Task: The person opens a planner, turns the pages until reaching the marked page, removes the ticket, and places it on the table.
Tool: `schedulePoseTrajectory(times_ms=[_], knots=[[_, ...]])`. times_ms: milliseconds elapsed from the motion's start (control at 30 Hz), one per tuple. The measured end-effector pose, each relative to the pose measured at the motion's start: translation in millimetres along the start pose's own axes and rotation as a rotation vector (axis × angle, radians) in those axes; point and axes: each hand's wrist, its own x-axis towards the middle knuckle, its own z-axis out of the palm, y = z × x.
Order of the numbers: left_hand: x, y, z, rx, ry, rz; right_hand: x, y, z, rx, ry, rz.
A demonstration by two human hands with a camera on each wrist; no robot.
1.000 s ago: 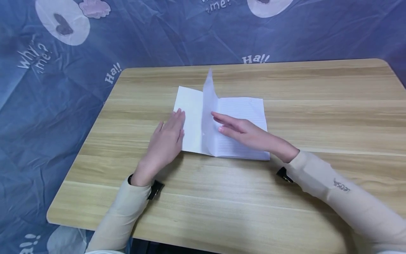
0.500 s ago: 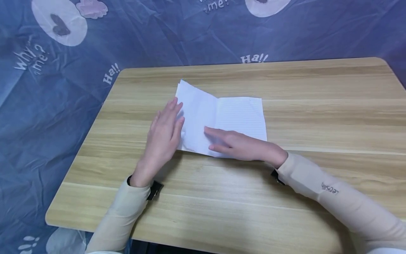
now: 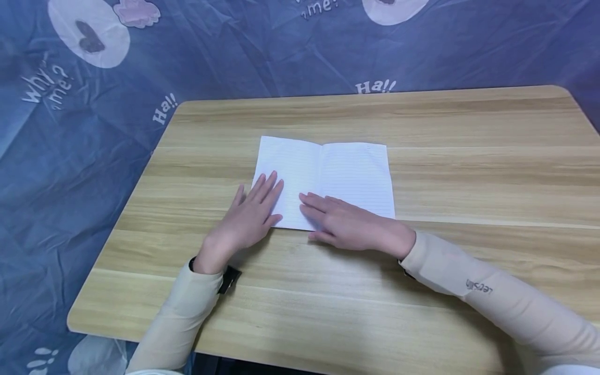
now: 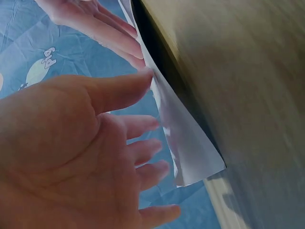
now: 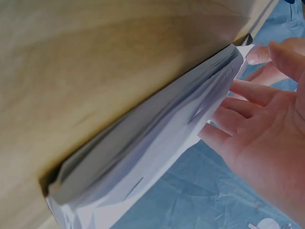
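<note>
A lined notebook [image 3: 354,172] lies spread on the table, both facing pages ruled and blank. My left hand [image 3: 247,216] rests with spread, straight fingers on the lower left part of the left page. Near the fold, at the bottom edge, my right hand [image 3: 347,221] lies flat with its fingers reaching over the left page. The left wrist view shows the left page's curved edge [image 4: 186,143] beside my fingertips. In the right wrist view the stacked sheets [image 5: 147,133] are seen edge-on, next to my extended fingers.
The wooden table [image 3: 469,182] has rounded corners and extends around the notebook on all sides. A blue printed cloth [image 3: 234,47] hangs behind it and down the left side. Both forearms wear beige sleeves [image 3: 473,286] with black wrist cameras.
A page that stood upright near the fold has been turned over to the left and now lies flat. My right hand moved left and down; my left hand lifted, then came down on the page.
</note>
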Motion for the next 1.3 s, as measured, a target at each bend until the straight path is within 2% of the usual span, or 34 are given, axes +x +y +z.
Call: schedulePoseTrajectory(times_ms=[233, 400, 567, 767, 1300], knots=[[-0.2, 1.1, -0.1, 0.004, -0.051, -0.028, -1.0, -0.3, 0.0, -0.011, 0.000, -0.001], [0.1, 1.3, 0.3, 0.002, -0.061, -0.033, -3.3, 2.0, -1.0, -0.007, 0.014, -0.002], [0.5, 0.7, 1.2, -0.001, -0.061, -0.030, -6.2, 11.8, -5.1, 0.004, 0.040, 0.033], [0.6, -0.1, 2.2, -0.013, -0.061, -0.033, -10.3, 33.8, -15.4, -0.016, 0.092, 0.074], [1.6, -1.5, 3.6, -0.020, -0.067, -0.032, -8.6, 104.7, -51.6, -0.026, 0.167, 0.277]])
